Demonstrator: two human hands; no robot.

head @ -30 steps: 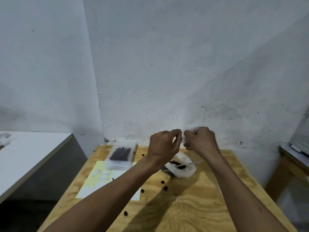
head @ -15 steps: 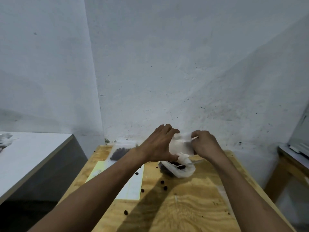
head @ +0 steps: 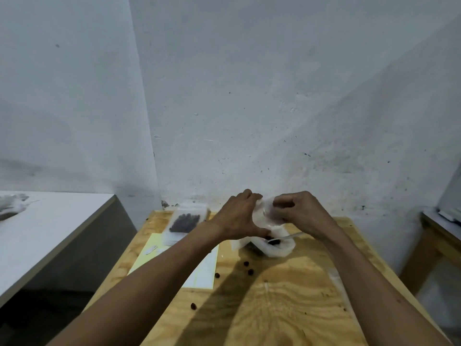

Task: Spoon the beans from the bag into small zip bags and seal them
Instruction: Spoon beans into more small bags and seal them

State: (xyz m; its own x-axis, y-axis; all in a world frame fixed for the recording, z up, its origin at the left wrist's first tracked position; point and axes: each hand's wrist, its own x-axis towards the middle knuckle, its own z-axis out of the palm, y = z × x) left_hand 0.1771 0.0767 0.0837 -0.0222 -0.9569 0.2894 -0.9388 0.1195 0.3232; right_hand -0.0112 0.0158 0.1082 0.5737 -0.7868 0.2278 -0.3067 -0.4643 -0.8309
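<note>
The plywood counter (head: 287, 308) carries everything. On it, under your hands, sits the big white bag (head: 279, 248), mouth rolled open, with the spoon (head: 284, 238) resting inside on the beans; it's floppy, so it will slump if nudged. Left of the bag lies a filled zip bag (head: 185, 222), and loose beans (head: 250, 271) are scattered in front. Above the bag, your left hand (head: 237, 218) cups the small zip bag (head: 264, 213) with fairly straight fingers, while your right hand (head: 299, 212) pinches its top edge. That film is thin, slick and weightless: hold it by the zip strip.
</note>
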